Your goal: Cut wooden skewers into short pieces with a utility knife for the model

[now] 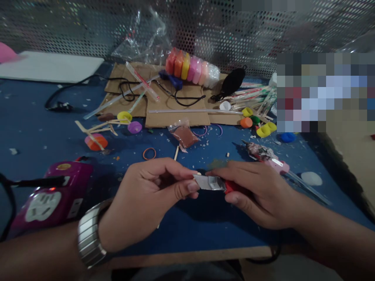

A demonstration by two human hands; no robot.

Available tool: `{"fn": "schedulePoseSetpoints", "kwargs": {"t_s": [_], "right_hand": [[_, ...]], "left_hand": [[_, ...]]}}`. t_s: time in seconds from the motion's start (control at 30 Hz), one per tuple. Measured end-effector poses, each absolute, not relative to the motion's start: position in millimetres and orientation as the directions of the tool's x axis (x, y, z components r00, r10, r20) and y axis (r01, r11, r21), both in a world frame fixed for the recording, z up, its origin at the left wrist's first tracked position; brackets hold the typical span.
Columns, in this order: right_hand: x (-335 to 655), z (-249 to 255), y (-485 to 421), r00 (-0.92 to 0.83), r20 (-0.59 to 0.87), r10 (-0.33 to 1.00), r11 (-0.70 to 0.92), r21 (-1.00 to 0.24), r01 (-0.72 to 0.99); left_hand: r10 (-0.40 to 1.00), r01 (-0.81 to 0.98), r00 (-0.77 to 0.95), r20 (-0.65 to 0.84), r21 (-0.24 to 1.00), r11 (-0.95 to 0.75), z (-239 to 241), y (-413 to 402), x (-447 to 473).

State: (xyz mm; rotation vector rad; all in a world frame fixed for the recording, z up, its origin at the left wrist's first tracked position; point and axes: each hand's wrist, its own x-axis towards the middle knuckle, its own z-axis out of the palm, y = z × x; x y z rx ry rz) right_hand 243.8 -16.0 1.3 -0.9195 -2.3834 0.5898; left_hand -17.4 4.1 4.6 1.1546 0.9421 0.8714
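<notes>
My left hand (149,195), with a metal watch on its wrist, pinches the left end of a small silver foil-covered piece (209,182) between thumb and fingers. My right hand (258,193) grips the same piece from the right, where a red part (230,187) shows under the fingers. Both hands hover just above the blue table (205,230) near its front edge. What lies inside the foil is hidden.
A magenta glue gun (49,195) lies at the front left. Bottle caps (129,121), wooden sticks, rubber bands, a small bag of brown powder (184,134), cardboard (175,105), straws, a stack of coloured clay tubs (190,70) and scissors (272,160) fill the middle and back.
</notes>
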Motion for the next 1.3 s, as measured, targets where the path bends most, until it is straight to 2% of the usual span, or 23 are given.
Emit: {"fn": "schedulePoseSetpoints", "kwargs": {"t_s": [0.2, 0.47, 0.83, 1.03, 1.1, 1.2, 1.3], "right_hand": [[243, 1, -17, -0.627, 0.319, 0.711, 0.681, -0.535, 0.5], [240, 1, -17, -0.572, 0.36, 0.737, 0.674, -0.455, 0.582], [238, 1, -22, -0.498, 0.385, 0.777, 0.627, -0.397, 0.671], [254, 3, -10, -0.213, 0.464, 0.86, 0.424, -0.416, 0.804], [255, 3, -9, -0.25, 0.459, 0.852, 0.46, -0.431, 0.776], [249, 1, -12, -0.433, 0.416, 0.8, 0.595, -0.452, 0.665], [244, -1, -15, -0.539, 0.367, 0.758, 0.651, -0.478, 0.589]], "left_hand": [[0.908, -0.034, 0.397, -0.135, 0.986, 0.162, 3, 4, -19], [0.907, -0.064, 0.373, -0.198, 0.969, 0.238, 6, 5, -16], [0.905, -0.041, 0.379, -0.191, 0.974, 0.223, 4, 8, -18], [0.864, -0.039, 0.42, -0.278, 0.946, 0.323, 3, 0, -15], [0.866, -0.089, 0.404, -0.295, 0.93, 0.358, 1, 2, -16], [0.878, -0.153, 0.37, -0.304, 0.912, 0.38, -1, 8, -17], [0.879, -0.161, 0.364, -0.307, 0.909, 0.384, -2, 10, -17]]}}
